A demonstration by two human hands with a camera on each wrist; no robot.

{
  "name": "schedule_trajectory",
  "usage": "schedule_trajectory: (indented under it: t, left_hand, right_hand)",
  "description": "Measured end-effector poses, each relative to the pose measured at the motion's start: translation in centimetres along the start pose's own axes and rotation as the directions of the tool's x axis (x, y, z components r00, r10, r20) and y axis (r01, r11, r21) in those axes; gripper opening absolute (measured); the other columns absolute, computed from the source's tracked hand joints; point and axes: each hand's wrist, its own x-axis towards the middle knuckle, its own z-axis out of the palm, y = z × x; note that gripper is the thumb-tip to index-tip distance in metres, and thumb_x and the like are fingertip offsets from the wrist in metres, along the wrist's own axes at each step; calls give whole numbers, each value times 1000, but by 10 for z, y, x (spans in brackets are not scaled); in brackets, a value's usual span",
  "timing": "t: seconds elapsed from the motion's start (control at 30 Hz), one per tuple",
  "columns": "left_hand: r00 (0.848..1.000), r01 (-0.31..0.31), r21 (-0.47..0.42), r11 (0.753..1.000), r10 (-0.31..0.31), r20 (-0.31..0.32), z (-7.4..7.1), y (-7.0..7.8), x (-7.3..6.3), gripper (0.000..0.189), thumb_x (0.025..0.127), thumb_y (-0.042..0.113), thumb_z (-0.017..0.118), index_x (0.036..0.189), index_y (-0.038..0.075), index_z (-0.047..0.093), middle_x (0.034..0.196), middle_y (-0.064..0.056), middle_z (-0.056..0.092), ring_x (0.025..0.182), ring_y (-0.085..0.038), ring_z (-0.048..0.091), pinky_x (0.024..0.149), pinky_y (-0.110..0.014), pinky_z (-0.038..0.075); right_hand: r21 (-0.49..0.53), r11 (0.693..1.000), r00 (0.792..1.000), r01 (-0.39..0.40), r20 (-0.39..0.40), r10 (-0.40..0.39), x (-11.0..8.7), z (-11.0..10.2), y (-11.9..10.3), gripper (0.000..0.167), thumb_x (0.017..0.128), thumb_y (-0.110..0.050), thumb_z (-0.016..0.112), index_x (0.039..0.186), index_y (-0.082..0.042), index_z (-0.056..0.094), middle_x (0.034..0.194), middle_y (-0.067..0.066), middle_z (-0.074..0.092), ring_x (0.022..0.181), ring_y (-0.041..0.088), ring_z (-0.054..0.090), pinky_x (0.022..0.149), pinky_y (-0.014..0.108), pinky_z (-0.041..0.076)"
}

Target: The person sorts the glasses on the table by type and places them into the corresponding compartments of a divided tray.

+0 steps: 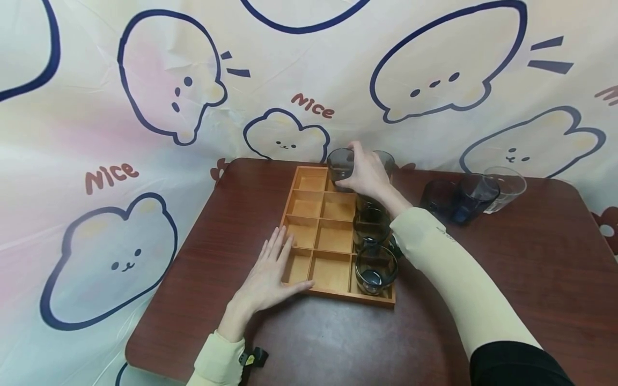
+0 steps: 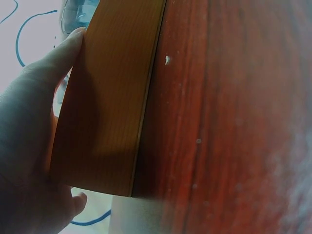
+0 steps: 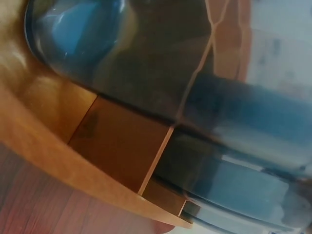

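Backdrop: pale cloth (image 1: 270,75) printed with bear faces, hung behind a dark red-brown tabletop (image 1: 207,241).
Wooden tray (image 1: 338,295): divided, on the tabletop; long axis runs near to far.
Held glass (image 1: 338,167): dark, at the tray's far end, middle column; whether its base touches the compartment floor, cannot tell.
Glass's lie: mouth up, long axis about vertical.
Hands: well apart. Right hand (image 1: 368,174) has fingers curled round the held glass; left hand (image 1: 267,279) lies straight-fingered on the tray's near left corner.
Neighbours: near glass (image 1: 375,271) and second glass (image 1: 370,228) in the right column; far right glass (image 1: 386,159) partly behind the right hand.
Knock risk: knuckles or forearm could clip those, crowded as they are.
Seating risk: a base caught on a divider could tip the glass.
Slip risk: smooth walls, a likely cause if the grip loosens.
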Motion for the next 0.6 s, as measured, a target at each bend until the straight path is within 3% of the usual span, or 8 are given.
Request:
schedule_trajectory:
  t: [0.6]
  left_hand:
    - [1000, 6, -15, 1000, -5, 7, 0, 1, 0, 122, 89, 67, 80, 176, 4, 20, 186, -20, 7, 175, -40, 5, 140, -64, 16]
  right_hand:
    - [-130, 990, 999, -46, 16, 49, 5, 2, -6, 89, 84, -31, 96, 155, -3, 51, 159, 21, 59, 154, 43, 46, 132, 59, 36]
